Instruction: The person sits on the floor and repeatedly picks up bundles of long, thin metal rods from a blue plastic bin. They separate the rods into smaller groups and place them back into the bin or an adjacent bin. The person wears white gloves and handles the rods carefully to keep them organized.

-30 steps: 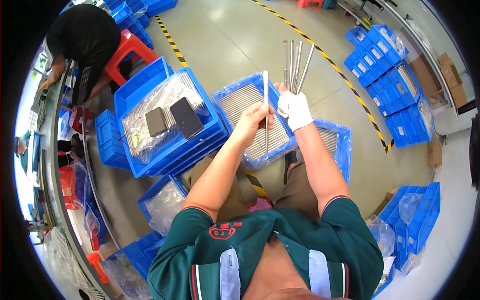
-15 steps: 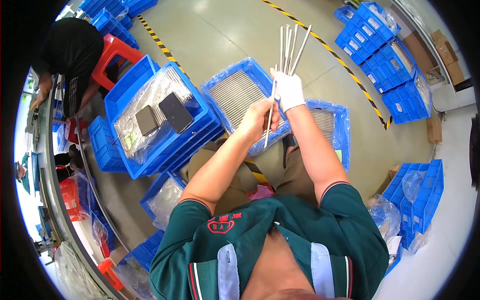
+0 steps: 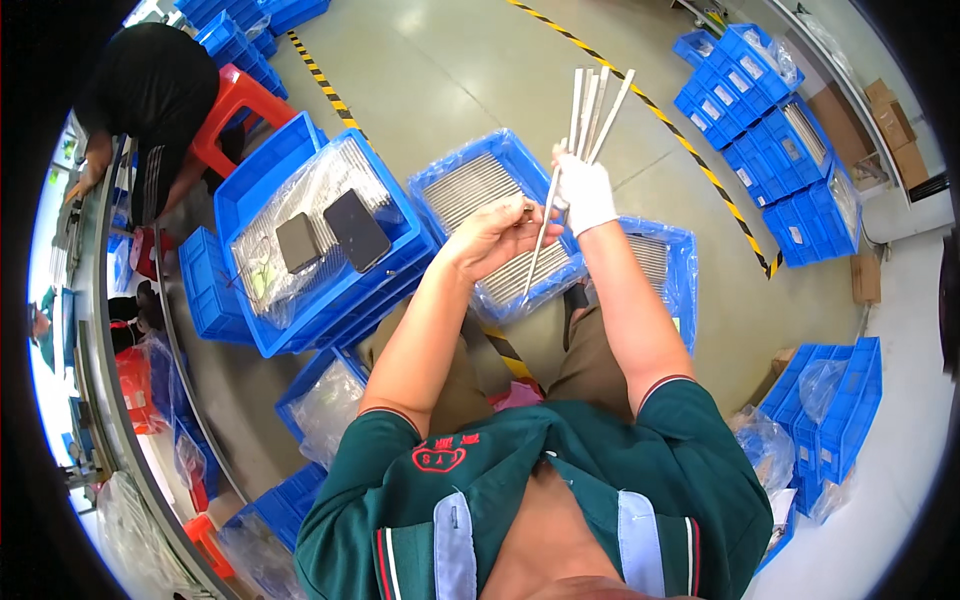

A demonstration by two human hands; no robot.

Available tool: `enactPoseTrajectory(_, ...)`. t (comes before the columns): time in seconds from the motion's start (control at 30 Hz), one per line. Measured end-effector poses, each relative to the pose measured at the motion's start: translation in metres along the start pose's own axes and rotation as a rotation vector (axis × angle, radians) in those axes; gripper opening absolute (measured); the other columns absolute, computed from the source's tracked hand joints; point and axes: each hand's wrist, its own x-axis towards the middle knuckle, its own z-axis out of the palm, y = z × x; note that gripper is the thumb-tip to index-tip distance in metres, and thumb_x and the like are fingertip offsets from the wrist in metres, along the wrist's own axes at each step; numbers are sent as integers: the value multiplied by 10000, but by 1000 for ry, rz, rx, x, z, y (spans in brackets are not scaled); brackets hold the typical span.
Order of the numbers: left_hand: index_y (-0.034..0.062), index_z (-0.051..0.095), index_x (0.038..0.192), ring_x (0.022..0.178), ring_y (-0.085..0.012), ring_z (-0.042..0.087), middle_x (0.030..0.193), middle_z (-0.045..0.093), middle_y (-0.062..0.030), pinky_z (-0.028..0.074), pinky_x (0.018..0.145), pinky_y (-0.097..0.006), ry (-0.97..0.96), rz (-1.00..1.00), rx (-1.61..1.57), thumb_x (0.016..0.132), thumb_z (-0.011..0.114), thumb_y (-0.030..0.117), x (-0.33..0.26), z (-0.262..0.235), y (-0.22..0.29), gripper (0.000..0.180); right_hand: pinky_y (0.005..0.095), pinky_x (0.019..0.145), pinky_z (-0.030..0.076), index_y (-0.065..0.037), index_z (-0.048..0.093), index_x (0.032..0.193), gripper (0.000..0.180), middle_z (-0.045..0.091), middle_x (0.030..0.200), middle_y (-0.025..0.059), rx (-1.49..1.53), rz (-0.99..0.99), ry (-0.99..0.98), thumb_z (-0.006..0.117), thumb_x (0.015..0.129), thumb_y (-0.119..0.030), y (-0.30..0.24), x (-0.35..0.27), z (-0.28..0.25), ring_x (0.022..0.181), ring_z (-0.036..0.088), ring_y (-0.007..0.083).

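Observation:
My right hand (image 3: 586, 193), in a white glove, is closed around several slim grey metal strips (image 3: 597, 110). Their far ends fan out above the glove. One strip (image 3: 541, 250) slants down from the glove toward my left hand (image 3: 490, 238). That bare hand has its fingers loosely spread beside and partly behind the slanting strip; whether they touch it is hard to see. Below both hands stands a plastic-lined blue crate (image 3: 530, 160) with rows of similar strips. A second lined crate (image 3: 687, 265) with such strips is partly hidden under my right forearm.
Left of me, stacked blue crates (image 3: 400, 222) hold bagged strips with a black phone (image 3: 356, 230) and a dark square object (image 3: 297, 243) on top. A person (image 3: 150, 100) bends beside a red stool (image 3: 238, 105). More crates (image 3: 775, 130) line the right side.
My left hand has loosened from the slanting strip, spread its fingers and shifted slightly left. My right hand, still holding the strips, has moved slightly nearer to me.

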Motion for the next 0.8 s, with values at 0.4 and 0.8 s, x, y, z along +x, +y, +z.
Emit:
enactPoseTrajectory(0.4,40,580,865,510,-61,327,610,398,56,316,468,-220,436,67,486,937,542,277,-7,-17,37,250,295,562,435,-19,589,858,327,562,634,35,-588,-246,-242,620,865,-344,17,-25,4,584,517,122)
enactPoseTrajectory(0.8,10,581,929,557,-103,389,670,460,-18,368,510,-263,477,468,-186,943,522,334,6,-47,53,330,266,572,438,-20,579,885,187,586,624,46,-548,-111,-430,598,876,-206,12,-55,0,571,543,115)
